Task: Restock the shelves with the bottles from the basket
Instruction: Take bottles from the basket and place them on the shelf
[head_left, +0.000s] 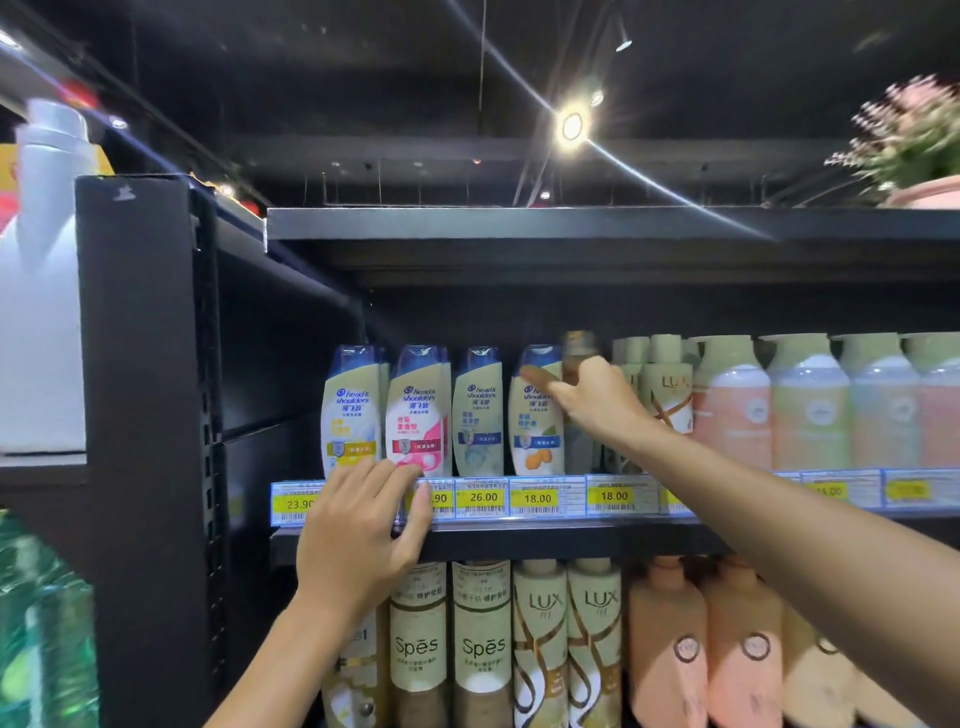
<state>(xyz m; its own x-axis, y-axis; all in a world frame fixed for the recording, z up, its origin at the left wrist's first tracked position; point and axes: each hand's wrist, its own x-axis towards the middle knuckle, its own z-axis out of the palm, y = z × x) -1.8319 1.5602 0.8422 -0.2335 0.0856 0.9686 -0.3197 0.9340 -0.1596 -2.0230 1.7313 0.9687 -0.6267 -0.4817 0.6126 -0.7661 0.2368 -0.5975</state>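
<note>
Right hand (597, 397) grips brown-capped bottle (579, 353), blurred, at shelf (571, 538) gap between shampoo bottles (537, 410) and Lux bottles (667, 395). Left hand (358, 525) fingers spread, relaxed, resting against price tags (483, 498) at shelf edge.

Right hand (597, 400) at three o'clock gripping blurred brown-capped clear bottle (579, 353) among shelved shampoos; left hand (358, 530) at six o'clock, fingers spread on black metal shelf edge (519, 538).
</note>
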